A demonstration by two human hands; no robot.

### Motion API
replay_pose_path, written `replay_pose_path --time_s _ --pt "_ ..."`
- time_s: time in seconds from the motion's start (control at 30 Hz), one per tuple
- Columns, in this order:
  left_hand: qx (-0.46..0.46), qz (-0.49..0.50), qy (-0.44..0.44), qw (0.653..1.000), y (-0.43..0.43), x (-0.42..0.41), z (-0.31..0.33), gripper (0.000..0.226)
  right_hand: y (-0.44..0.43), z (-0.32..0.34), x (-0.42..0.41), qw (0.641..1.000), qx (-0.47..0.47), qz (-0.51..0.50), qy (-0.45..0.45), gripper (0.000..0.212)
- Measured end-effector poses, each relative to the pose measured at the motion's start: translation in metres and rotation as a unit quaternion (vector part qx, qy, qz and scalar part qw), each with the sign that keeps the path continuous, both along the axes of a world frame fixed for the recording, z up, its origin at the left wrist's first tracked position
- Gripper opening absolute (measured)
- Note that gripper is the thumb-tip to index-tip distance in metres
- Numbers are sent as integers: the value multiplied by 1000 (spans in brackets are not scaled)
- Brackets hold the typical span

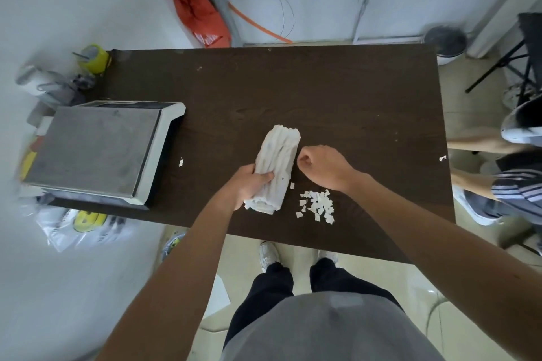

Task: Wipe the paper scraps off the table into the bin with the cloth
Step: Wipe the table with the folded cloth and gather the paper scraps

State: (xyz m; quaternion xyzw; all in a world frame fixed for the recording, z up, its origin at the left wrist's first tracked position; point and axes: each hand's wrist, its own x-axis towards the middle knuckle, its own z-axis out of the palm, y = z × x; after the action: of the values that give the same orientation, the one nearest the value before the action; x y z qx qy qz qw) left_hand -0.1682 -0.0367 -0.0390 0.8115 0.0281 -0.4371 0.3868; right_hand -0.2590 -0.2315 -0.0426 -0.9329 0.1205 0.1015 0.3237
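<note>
The left hand [252, 184] grips a folded, ribbed white cloth [278, 167] near its near end, with the fingers wrapped over the top and the thumb on the left side. The cloth lies lengthwise on the dark brown wooden table [337, 91], roughly at its middle. The right hand [325, 167] rests just beside the cloth's right edge, knuckles up. Its fingers are curled in towards the thumb, and nothing can be seen held between them.

Just near of the right hand, close to the cloth's near right corner, lies a loose heap of small white paper scraps [318, 206]. One stray scrap [292, 185] lies between the heap and the cloth. Another single scrap [181, 162] lies well to the left, and one more [443, 158] sits at the table's right edge.

On the left end of the table stands a flat weighing scale [96, 152] with a grey metal platform and a white housing. A round bin [445, 44] with a dark top, blurred, stands on the floor just past the far right corner. A crumpled orange bag [193, 9] leans in the wall corner beyond the table. A second person's bare legs and sports shoes [481, 205] show at the right.
</note>
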Motion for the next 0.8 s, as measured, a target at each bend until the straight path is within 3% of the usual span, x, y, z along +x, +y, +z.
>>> replay_pose_path --time_s 0.17,0.43,0.7,0.8 --pt "-55 20 29 998 -2 2 6 48 7 6 -2 999 42 13 31 36" --pt "-105 -7 75 992 -5 8 20 39 2 19 -5 996 71 15 52 10" --pt "-108 -50 121 986 -5 17 24 49 -3 26 -20 983 147 -32 103 14" --pt "-112 -70 133 982 -7 15 27 43 3 31 -21 982 161 -54 88 16"
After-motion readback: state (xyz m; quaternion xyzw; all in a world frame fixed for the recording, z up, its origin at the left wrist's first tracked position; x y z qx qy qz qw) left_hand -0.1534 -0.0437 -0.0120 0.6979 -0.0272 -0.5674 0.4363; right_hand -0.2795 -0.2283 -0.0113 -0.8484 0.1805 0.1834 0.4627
